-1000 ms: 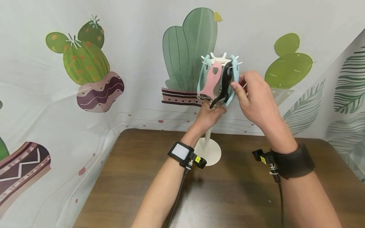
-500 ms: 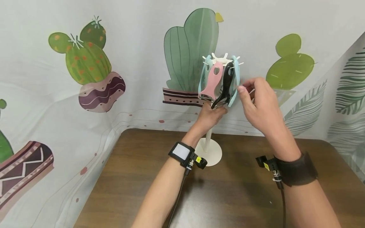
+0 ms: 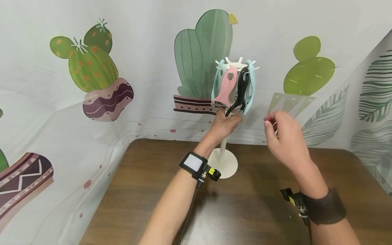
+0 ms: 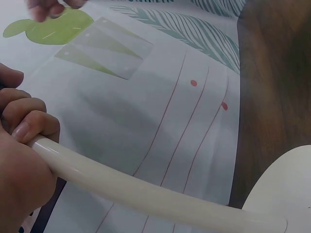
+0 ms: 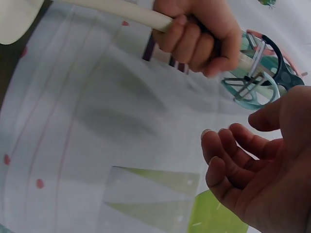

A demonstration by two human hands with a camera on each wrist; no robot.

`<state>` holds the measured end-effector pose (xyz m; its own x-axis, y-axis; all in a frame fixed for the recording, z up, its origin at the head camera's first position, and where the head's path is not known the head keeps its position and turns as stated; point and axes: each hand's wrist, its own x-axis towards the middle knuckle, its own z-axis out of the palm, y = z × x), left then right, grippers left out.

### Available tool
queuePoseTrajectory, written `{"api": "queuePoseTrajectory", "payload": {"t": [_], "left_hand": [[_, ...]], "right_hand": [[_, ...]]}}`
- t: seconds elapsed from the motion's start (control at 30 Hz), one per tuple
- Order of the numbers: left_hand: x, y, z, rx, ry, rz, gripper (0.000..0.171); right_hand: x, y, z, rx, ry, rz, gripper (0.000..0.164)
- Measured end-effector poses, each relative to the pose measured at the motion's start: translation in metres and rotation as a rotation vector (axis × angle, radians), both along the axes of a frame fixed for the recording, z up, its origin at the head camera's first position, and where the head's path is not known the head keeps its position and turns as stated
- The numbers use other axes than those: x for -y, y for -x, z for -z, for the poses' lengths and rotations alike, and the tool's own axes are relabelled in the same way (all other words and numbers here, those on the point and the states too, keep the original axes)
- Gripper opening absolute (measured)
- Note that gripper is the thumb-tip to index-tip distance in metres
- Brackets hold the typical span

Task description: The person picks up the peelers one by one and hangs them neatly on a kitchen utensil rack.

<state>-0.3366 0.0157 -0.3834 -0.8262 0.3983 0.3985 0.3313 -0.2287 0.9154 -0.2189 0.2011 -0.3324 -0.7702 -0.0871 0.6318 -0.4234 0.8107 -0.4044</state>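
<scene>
My left hand point(image 3: 225, 123) grips the pole point(image 4: 112, 183) of a cream-white rack just below its hanging tools; in the left wrist view the fingers curl round it. From the prongs of the white top ring point(image 3: 236, 64) hang several Y-shaped peelers. A pink peeler point(image 3: 228, 85) and a black peeler point(image 3: 242, 89) face me, with a light blue peeler point(image 3: 252, 86) on the right side. Others behind are partly hidden. My right hand point(image 3: 284, 136) hovers to the right of the rack, apart from it. Its fingers are loosely curled with nothing between them, as the right wrist view shows.
The rack's round white base point(image 3: 228, 166) stands on a brown wooden table point(image 3: 153, 177) near its back edge. Directly behind hangs a white cloth point(image 3: 147, 68) printed with cacti and leaves. Both wrists wear strapped cameras with cables running toward me.
My right hand has let go of the light blue peeler and moved down and to the right, away from the rack. My left hand has stayed on the pole.
</scene>
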Motion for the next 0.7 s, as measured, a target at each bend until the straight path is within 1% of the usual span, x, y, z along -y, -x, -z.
{"api": "queuePoseTrajectory", "payload": {"t": [0.1,0.23,0.33,0.47,0.57,0.7], "left_hand": [[-0.001,0.001,0.000,0.003,-0.014,0.004,0.035],[-0.003,0.002,0.000,-0.006,-0.020,0.007,0.033],[-0.004,0.002,-0.001,0.005,-0.015,0.002,0.032],[-0.003,0.002,-0.001,0.029,0.002,0.002,0.031],[-0.001,0.002,0.000,0.026,0.015,0.005,0.033],[0.000,0.001,-0.001,0.014,0.013,0.016,0.035]], "right_hand": [[-0.003,-0.004,0.012,-0.002,-0.020,-0.004,0.010],[-0.005,-0.014,0.028,0.001,-0.045,0.006,0.012],[-0.007,-0.023,0.041,0.025,-0.066,0.018,0.015],[-0.010,-0.035,0.064,0.064,-0.097,0.031,0.018],[-0.014,-0.042,0.081,0.080,-0.122,0.037,0.018],[-0.018,-0.050,0.097,0.096,-0.147,0.050,0.018]]}}
